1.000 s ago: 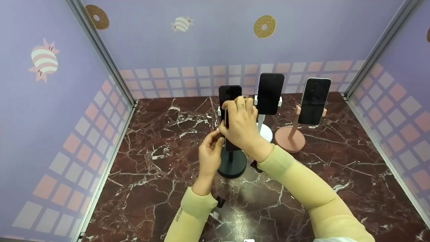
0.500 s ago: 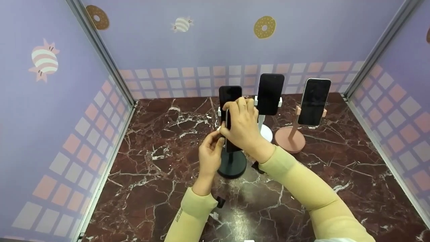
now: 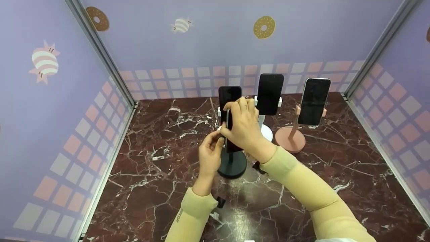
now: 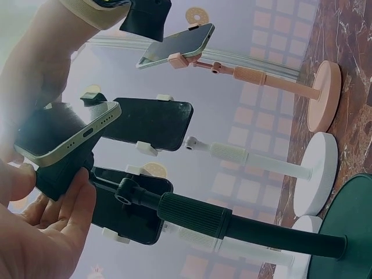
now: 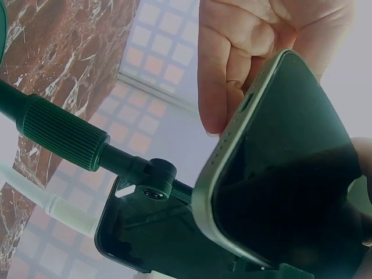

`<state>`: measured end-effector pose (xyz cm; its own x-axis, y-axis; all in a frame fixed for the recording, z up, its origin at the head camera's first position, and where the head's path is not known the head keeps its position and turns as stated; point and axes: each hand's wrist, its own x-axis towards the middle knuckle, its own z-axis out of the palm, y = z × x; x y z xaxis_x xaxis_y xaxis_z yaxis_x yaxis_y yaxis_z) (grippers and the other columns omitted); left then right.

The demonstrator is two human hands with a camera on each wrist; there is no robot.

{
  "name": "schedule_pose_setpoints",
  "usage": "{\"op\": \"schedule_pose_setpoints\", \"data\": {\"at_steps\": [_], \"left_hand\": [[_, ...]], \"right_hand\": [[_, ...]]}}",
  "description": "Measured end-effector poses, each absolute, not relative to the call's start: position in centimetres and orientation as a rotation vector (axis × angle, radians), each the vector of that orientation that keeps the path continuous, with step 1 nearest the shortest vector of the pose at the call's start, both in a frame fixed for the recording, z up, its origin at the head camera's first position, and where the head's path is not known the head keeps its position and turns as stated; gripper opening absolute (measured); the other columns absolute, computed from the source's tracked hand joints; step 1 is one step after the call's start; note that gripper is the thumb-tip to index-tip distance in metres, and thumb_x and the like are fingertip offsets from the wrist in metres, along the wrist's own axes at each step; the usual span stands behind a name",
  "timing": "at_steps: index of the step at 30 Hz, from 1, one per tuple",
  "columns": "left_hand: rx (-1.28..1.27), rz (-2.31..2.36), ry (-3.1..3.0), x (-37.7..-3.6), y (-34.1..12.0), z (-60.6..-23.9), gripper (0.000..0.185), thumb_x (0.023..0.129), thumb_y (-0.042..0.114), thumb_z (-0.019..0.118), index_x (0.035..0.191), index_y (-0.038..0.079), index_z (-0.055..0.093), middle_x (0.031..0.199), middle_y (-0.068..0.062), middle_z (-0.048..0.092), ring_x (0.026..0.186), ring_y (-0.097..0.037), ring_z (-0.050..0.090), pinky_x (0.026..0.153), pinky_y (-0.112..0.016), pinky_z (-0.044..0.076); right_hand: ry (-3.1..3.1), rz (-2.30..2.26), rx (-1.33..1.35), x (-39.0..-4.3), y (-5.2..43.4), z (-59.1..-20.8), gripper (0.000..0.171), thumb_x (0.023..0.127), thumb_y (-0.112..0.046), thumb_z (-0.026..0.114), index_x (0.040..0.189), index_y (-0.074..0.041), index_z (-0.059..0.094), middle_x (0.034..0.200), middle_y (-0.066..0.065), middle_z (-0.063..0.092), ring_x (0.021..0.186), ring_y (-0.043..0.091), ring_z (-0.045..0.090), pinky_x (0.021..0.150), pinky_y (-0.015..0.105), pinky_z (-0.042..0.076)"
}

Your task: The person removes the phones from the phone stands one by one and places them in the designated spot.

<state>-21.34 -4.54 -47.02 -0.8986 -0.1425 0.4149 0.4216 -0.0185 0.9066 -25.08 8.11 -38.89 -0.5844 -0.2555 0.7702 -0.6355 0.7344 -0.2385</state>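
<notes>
A dark green phone stand (image 4: 195,215) stands on the marbled table, its round base (image 3: 231,168) below both hands. My right hand (image 3: 245,127) grips a smartphone (image 5: 290,157) with a black screen and pale metal frame, fingers over its upper part. At the stand's head, the phone lies against the green clamp (image 4: 64,171), its charging port end facing the left wrist camera. My left hand (image 3: 210,154) pinches the clamp at the phone's left edge, thumb on one side and fingers curled behind. In the head view, my right hand covers much of the phone.
Behind are a white stand (image 3: 265,133) holding a black phone (image 3: 270,94) and a pink stand (image 3: 290,139) holding another phone (image 3: 314,101). A further phone (image 3: 230,94) in a white clamp stands behind my hands. Patterned purple walls (image 3: 215,40) enclose the table (image 3: 161,174).
My right hand and the smartphone have shifted very slightly down and to the right. My left hand stays at the clamp, and the other stands have not moved.
</notes>
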Motion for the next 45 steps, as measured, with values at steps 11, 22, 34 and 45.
{"op": "schedule_pose_setpoints", "data": {"at_steps": [11,22,34,45], "left_hand": [[-0.320,-1.990,-1.861,-21.5,-4.5,-47.1,0.027,0.101,-0.001,0.061,0.123,-0.016,0.060,0.116,-0.032,0.066,0.094,0.000,0.065,0.084,-0.019,0.056],[-0.316,-1.969,-1.888,-21.5,-4.6,-47.1,0.027,0.101,-0.002,0.060,0.124,-0.015,0.060,0.118,-0.031,0.067,0.095,-0.006,0.066,0.083,-0.019,0.055],[-0.334,-1.959,-1.880,-21.4,-4.5,-47.1,0.026,0.101,-0.002,0.060,0.123,-0.016,0.060,0.118,-0.032,0.066,0.097,-0.009,0.068,0.085,-0.019,0.056],[-0.327,-1.989,-1.855,-21.5,-4.5,-47.1,0.025,0.100,-0.005,0.059,0.122,-0.018,0.059,0.116,-0.033,0.065,0.097,-0.002,0.066,0.086,-0.018,0.057]], "right_hand": [[-2.126,0.707,0.709,-25.2,8.5,-39.0,0.046,0.072,-0.006,0.077,0.111,-0.006,0.053,0.102,0.018,0.050,0.104,0.037,0.039,0.075,0.049,0.039],[-2.064,0.733,0.759,-25.3,8.8,-39.1,0.046,0.070,-0.005,0.076,0.110,-0.006,0.053,0.099,0.018,0.051,0.100,0.037,0.039,0.068,0.045,0.036],[-2.035,0.783,0.796,-25.5,9.1,-39.0,0.045,0.070,-0.006,0.073,0.110,-0.006,0.051,0.097,0.018,0.050,0.098,0.037,0.039,0.065,0.042,0.033],[-1.951,0.852,0.877,-25.5,9.4,-39.1,0.047,0.069,-0.003,0.073,0.109,-0.004,0.049,0.096,0.019,0.052,0.095,0.038,0.039,0.075,0.041,0.033]]}}
